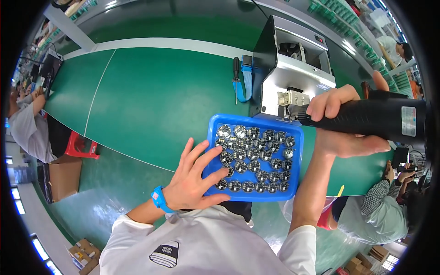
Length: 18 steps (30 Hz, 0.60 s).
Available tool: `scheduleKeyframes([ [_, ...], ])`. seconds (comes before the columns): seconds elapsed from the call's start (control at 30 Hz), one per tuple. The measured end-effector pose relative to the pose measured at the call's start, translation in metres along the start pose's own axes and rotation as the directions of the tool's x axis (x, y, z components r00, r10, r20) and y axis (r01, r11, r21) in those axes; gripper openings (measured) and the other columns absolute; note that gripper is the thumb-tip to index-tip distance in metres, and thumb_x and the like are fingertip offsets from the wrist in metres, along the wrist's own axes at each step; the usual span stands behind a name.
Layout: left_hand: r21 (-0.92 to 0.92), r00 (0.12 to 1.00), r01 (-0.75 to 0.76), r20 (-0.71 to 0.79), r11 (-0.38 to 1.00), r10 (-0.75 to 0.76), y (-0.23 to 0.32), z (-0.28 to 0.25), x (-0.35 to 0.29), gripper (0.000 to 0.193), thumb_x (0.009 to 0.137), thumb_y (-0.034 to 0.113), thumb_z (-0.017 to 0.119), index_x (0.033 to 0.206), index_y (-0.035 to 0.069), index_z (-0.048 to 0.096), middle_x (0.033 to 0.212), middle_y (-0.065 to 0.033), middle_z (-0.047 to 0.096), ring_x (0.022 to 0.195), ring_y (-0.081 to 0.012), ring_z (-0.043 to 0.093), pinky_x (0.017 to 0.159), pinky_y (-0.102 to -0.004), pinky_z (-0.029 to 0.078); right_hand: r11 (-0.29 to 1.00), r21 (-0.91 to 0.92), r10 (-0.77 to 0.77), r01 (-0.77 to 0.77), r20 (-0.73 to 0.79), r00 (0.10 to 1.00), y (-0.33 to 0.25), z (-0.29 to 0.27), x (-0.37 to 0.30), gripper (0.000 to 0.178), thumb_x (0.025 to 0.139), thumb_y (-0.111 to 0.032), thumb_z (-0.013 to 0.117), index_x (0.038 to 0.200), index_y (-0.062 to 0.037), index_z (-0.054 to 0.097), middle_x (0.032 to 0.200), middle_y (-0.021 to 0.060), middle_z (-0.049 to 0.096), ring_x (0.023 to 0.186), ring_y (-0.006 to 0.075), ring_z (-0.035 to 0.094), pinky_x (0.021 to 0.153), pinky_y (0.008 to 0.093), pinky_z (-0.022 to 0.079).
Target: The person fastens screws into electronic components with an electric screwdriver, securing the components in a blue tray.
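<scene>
Blue plastic forms the shallow tray that sits at the near edge of the green table, just in front of the person's body, and it holds rows of small round metallic parts packed close together, filling most of its floor. The left hand lies on the tray's near-left corner with its fingers spread flat, the fingertips resting on the parts at the left of the lower rows and the thumb lying along the near rim; a blue wrist strap circles that wrist. The right hand is wrapped shut around a thick black power screwdriver, which it holds level, its tip pointing left toward the metal fitting at the front of a grey and black machine standing just beyond the tray's far-right corner. Left of the machine, a slim screwdriver and a blue strap lie on the table. Further out, other seated people work at both sides: one at the left edge, another in a checked sleeve at the right.
</scene>
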<state>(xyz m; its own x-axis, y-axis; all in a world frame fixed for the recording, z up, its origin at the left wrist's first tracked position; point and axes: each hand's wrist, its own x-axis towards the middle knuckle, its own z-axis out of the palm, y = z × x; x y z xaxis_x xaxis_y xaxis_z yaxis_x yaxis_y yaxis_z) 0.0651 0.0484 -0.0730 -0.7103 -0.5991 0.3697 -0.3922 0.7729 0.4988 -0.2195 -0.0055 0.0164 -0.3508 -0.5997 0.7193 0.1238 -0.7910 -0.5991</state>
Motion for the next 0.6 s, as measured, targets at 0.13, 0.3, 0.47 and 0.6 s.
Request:
scheduleKeyframes([
  [0.13, -0.004, 0.999, -0.036, 0.011, 0.999, 0.036, 0.0, -0.007, 0.005, 0.057, 0.071, 0.049, 0.081, 0.112, 0.012, 0.067, 0.144, -0.0223, 0.044, 0.136, -0.0467, 0.035, 0.11, -0.0697, 0.023, 0.992, 0.017, 0.124, -0.128, 0.145, 0.982, -0.01, 0.003, 0.002, 0.118, 0.074, -0.094, 0.035, 0.15, -0.0047, 0.018, 0.064, 0.0099, 0.05, 0.045, 0.0212, 0.049, 0.042, 0.0365, 0.047],
  [0.3, -0.021, 0.999, 0.025, 0.022, 0.999, -0.025, -0.001, -0.006, 0.005, 0.054, 0.072, 0.048, 0.08, 0.111, 0.013, 0.067, 0.144, -0.0211, 0.044, 0.136, -0.0478, 0.034, 0.11, -0.0699, 0.023, 0.942, 0.235, 0.217, -0.24, 0.121, 0.969, -0.02, 0.033, -0.026, 0.098, 0.086, -0.081, 0.041, 0.145, -0.0048, 0.025, 0.067, 0.009, 0.051, 0.047, 0.0212, 0.051, 0.044, 0.0359, 0.05],
  [0.47, -0.006, 0.999, -0.004, 0.044, 1.0, 0.005, -0.004, -0.005, 0.008, 0.053, 0.072, 0.053, 0.077, 0.108, 0.016, 0.07, 0.144, -0.0205, 0.045, 0.135, -0.0494, 0.035, 0.109, -0.0714, 0.023, 0.847, 0.291, 0.371, -0.445, 0.276, 0.887, -0.028, 0.05, -0.051, 0.084, 0.087, -0.072, 0.055, 0.135, -0.006, 0.033, 0.066, 0.0117, 0.055, 0.047, 0.0241, 0.055, 0.044, 0.036, 0.051],
  [0.6, -0.007, 0.999, -0.004, 0.046, 1.0, 0.005, -0.004, -0.004, 0.007, 0.052, 0.072, 0.052, 0.077, 0.108, 0.016, 0.07, 0.144, -0.0195, 0.045, 0.135, -0.0492, 0.035, 0.109, -0.0716, 0.023, 0.847, 0.173, 0.431, -0.502, 0.331, 0.84, -0.023, 0.052, -0.065, 0.085, 0.082, -0.076, 0.058, 0.126, -0.0063, 0.038, 0.067, 0.0139, 0.057, 0.051, 0.0256, 0.057, 0.05, 0.0391, 0.053],
])
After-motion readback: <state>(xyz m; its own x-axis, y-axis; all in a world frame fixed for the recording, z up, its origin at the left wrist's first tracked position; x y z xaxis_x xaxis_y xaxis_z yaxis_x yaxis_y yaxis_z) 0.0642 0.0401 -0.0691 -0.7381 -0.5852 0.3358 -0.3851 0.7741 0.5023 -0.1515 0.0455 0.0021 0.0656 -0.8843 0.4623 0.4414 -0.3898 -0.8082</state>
